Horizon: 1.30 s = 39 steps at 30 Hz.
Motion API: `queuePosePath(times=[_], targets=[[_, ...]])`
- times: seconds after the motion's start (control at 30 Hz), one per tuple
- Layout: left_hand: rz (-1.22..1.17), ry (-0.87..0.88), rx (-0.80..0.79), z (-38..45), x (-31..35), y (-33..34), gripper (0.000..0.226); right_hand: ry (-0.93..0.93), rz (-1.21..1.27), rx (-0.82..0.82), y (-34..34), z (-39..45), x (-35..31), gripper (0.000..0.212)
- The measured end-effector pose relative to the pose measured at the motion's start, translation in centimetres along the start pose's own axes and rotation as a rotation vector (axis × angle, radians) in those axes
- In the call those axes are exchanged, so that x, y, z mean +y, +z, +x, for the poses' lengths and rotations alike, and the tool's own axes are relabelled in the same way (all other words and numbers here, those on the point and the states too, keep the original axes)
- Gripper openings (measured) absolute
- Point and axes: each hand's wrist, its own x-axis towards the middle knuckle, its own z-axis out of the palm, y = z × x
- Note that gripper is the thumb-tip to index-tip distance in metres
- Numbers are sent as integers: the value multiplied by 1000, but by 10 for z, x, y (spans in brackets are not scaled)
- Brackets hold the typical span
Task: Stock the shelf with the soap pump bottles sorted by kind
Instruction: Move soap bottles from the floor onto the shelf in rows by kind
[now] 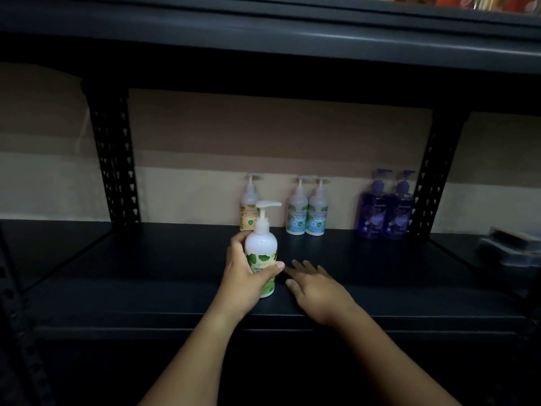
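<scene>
Standing upright at the frame's centre on the dark shelf (pixel 146 273), the green-leaf pump bottle (pixel 261 253) is gripped by the left hand (pixel 244 276), while the right hand (pixel 317 285) is laid flat, fingers apart, just beside it.

White bottle (pixel 261 249) with green leaf label, yellow-labelled bottle (pixel 248 210), two purple bottles (pixel 385 208), black shelf (pixel 146 259).

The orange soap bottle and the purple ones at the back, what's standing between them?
Two white bottles with blue-green labels stand side by side between the orange-label bottle and the purple pair, in the head view.
</scene>
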Motion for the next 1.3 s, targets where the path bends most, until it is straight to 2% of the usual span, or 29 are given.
queuePosePath(times=[0.27, 0.47, 0.93, 1.3], targets=[[234, 67, 215, 33, -15, -38, 76, -84, 30, -127, -5, 23, -15, 52], [257, 19, 327, 83, -46, -84, 76, -148, 36, -140, 6, 64, -49, 54], [307, -144, 356, 180, -98, -124, 69, -183, 98, -172, 14, 124, -63, 59], [388, -155, 357, 204, -107, -125, 65, -173, 117, -134, 17, 127, -61, 59]])
